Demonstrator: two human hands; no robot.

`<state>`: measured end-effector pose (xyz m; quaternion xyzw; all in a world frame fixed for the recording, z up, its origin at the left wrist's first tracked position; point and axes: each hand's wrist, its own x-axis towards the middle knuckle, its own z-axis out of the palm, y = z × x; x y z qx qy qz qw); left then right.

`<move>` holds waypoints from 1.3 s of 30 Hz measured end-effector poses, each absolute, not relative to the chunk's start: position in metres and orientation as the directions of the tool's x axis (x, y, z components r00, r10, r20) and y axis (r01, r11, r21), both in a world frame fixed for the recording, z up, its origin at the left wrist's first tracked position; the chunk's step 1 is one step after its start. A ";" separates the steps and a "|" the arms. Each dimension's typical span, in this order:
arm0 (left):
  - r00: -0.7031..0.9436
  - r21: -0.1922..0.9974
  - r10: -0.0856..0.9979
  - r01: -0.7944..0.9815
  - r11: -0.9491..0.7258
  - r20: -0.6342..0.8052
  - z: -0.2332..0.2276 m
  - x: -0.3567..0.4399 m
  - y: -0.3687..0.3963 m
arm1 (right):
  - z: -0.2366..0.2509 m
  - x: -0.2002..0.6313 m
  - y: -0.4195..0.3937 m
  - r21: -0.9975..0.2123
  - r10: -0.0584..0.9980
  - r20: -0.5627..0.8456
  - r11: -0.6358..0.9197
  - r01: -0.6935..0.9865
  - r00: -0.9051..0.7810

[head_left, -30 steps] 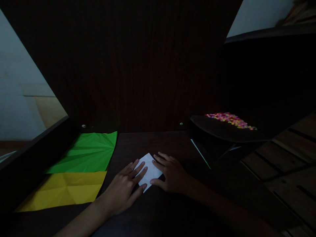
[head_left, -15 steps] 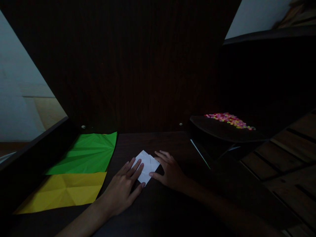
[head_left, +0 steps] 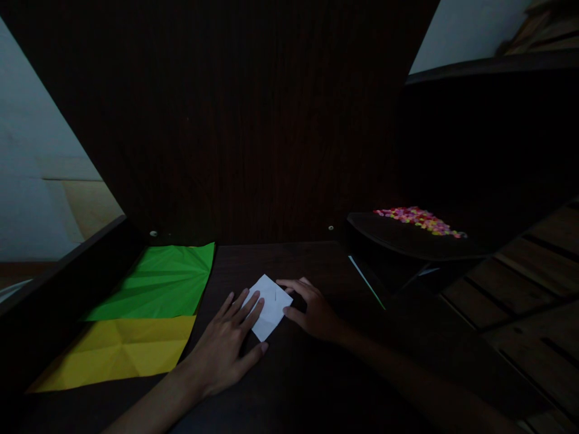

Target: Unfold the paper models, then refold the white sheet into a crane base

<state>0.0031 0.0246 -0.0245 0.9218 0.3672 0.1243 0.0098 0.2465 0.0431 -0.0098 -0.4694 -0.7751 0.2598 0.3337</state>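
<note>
Folded white paper (head_left: 271, 308) lay flat on the dark desk (head_left: 312, 262), turned as a diamond with one corner toward the back panel (head_left: 262, 150). A short dark line, probably a fold edge or slit, showed in its upper right part.

Left hand (head_left: 228, 334): grip spread, fingertips resting on the paper's left part, thumb below near the bottom corner. Right hand (head_left: 315, 312): forefinger along the upper right edge, thumb near the lower right edge, the right corner between them. Could not tell whether that corner was pinched.

Handling, judged: very light, thin, fairly stiff where layered, easily creased, apt to slide on the smooth desk. Best held flat under spread fingertips on one side, with a thumb-and-finger hold at a free corner; pressure kept even along the folds.

Compared with half a second earlier: the right forefinger had moved onto the upper right edge and the thumb outward to the right. The line in the paper looked shorter, and the notch at that edge no longer showed. The left hand was nearly unchanged.

Green sheet (head_left: 165, 280) and yellow sheet (head_left: 129, 349), both creased, lay to the left, in the same places as in that frame.
</note>
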 end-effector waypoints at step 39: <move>0.490 0.504 0.713 0.504 -0.701 0.502 -0.025 0.004 0.025 | -0.017 0.250 0.043 -0.630 0.780 0.557 0.621 0.467 -0.286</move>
